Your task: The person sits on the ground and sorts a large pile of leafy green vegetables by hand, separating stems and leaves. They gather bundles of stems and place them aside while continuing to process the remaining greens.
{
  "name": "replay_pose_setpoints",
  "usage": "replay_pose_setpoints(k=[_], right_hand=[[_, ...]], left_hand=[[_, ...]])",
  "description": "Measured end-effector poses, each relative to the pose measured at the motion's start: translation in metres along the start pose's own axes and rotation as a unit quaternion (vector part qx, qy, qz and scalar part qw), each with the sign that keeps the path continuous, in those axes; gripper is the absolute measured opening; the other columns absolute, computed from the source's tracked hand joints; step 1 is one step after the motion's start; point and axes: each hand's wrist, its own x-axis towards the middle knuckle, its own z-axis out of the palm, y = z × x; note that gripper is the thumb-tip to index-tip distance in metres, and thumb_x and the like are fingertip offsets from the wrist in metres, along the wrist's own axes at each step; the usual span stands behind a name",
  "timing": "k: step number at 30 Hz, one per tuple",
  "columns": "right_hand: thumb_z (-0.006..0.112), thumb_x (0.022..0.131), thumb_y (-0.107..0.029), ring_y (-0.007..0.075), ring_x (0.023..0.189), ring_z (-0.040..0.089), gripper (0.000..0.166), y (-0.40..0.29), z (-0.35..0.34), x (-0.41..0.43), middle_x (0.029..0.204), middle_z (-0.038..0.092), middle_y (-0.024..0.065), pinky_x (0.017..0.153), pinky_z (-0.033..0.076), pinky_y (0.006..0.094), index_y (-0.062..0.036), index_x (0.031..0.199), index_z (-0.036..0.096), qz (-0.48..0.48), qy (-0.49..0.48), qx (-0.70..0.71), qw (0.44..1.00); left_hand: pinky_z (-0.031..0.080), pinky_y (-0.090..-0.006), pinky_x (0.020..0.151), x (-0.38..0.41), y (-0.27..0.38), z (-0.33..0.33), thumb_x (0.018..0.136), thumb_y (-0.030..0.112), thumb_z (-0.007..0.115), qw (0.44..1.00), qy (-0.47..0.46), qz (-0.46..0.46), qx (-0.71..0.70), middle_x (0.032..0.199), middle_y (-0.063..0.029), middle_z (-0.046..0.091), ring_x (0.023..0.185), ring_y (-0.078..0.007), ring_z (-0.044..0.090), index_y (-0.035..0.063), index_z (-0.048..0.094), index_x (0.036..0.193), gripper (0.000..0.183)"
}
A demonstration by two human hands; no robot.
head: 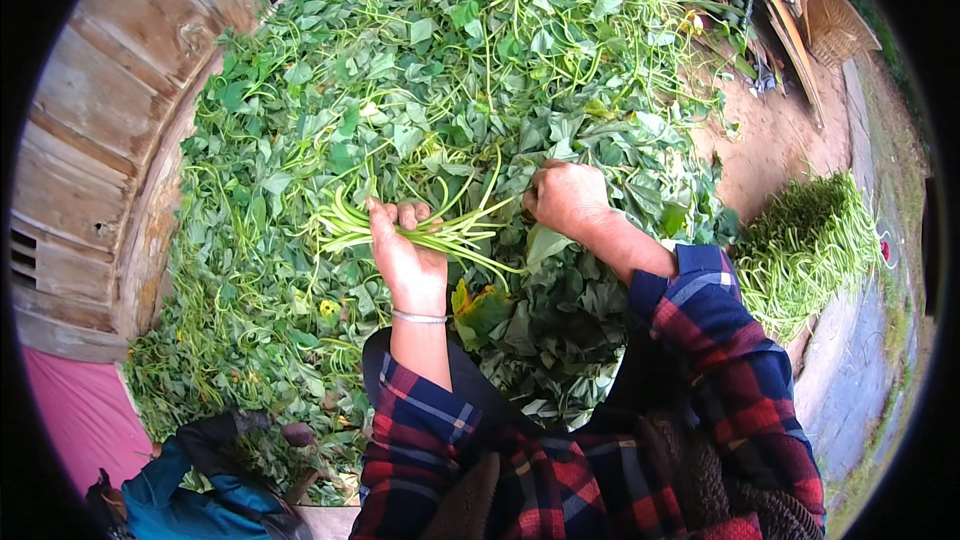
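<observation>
A bunch of pale green leaf stalks [457, 238] lies across my left hand [409, 247], whose fingers and thumb are closed around it. To its right, my right hand [566, 195] is curled, with the fingertips turned down over the leaves; whether it pinches anything is hidden. Around and under both hands spreads a thick heap of green leafy vines [300, 127]. A yellow and green leaf [480, 309] lies just below the bunch, near my left wrist.
A stacked pile of cut green stalks [814, 251] stands at the right. Behind it are a woven basket [832, 19] and dry husks or strips. A wooden plank wall [112, 105] borders the left. Another person in a blue garment [195, 499] is at the lower left, beside pink cloth [82, 416].
</observation>
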Motion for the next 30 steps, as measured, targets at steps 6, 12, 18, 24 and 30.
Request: replay_pose_setpoints(k=[6, 12, 18, 24, 30], right_hand=[[0.053, 0.078, -0.033, 0.0322, 0.086, 0.063, 0.032, 0.046, -0.006, 0.027, 0.09, 0.066, 0.0176, 0.083, 0.049, 0.0381, -0.0094, 0.093, 0.068, 0.211, -0.058, 0.239, 0.946], [0.058, 0.078, -0.043, 0.0308, 0.084, 0.064, 0.047, 0.064, -0.03, 0.014, 0.087, 0.065, 0.02, 0.081, 0.049, 0.0383, -0.0026, 0.102, 0.064, 0.147, -0.037, 0.267, 0.952], [0.066, 0.083, -0.021, 0.0116, 0.072, 0.064, 0.033, -0.009, -0.058, -0.01, 0.092, 0.066, 0.0119, 0.064, 0.051, 0.0272, -0.0031, 0.108, 0.057, 0.072, -0.169, 0.513, 0.838], [0.062, 0.08, -0.03, 0.035, 0.083, 0.06, 0.029, -0.038, -0.011, -0.039, 0.089, 0.062, 0.0172, 0.072, 0.049, 0.0414, -0.0053, 0.094, 0.061, -0.161, -0.235, 0.232, 0.93], [0.06, 0.079, -0.023, 0.0334, 0.08, 0.06, 0.021, -0.012, -0.012, -0.037, 0.078, 0.06, 0.0122, 0.071, 0.048, 0.0413, -0.0068, 0.093, 0.063, -0.232, -0.098, 0.256, 0.933]], left_hand=[[0.037, -0.0286, 0.061, 0.0, 0.013, 0.007, 0.091, 0.042, 0.049, 0.997, 0.065, 0.044, 0.015, 0.063, 0.0013, 0.04, 0.069, -0.0147, 0.046, 0.0142, 0.038, 0.076, 0.034], [0.033, -0.0265, 0.054, 0.034, 0.045, -0.046, 0.094, 0.04, 0.044, 0.99, 0.01, 0.038, -0.136, 0.056, 0.0038, 0.037, 0.061, -0.0136, 0.041, 0.0156, 0.038, 0.068, 0.036], [0.036, -0.0279, 0.056, 0.032, 0.041, -0.042, 0.094, 0.04, 0.045, 0.988, 0.001, 0.011, -0.154, 0.056, 0.0038, 0.036, 0.062, -0.0142, 0.041, 0.0155, 0.038, 0.067, 0.037], [0.041, -0.0451, 0.077, 0.041, 0.025, -0.054, 0.085, 0.044, 0.057, 0.989, 0.123, 0.05, 0.06, 0.077, -0.0022, 0.052, 0.081, -0.0208, 0.05, 0.0125, 0.048, 0.09, 0.034], [0.035, -0.0271, 0.052, 0.038, 0.042, -0.054, 0.093, 0.039, 0.047, 0.998, 0.026, 0.058, -0.026, 0.063, -0.0009, 0.044, 0.055, -0.0137, 0.038, 0.0107, 0.037, 0.073, 0.036]])
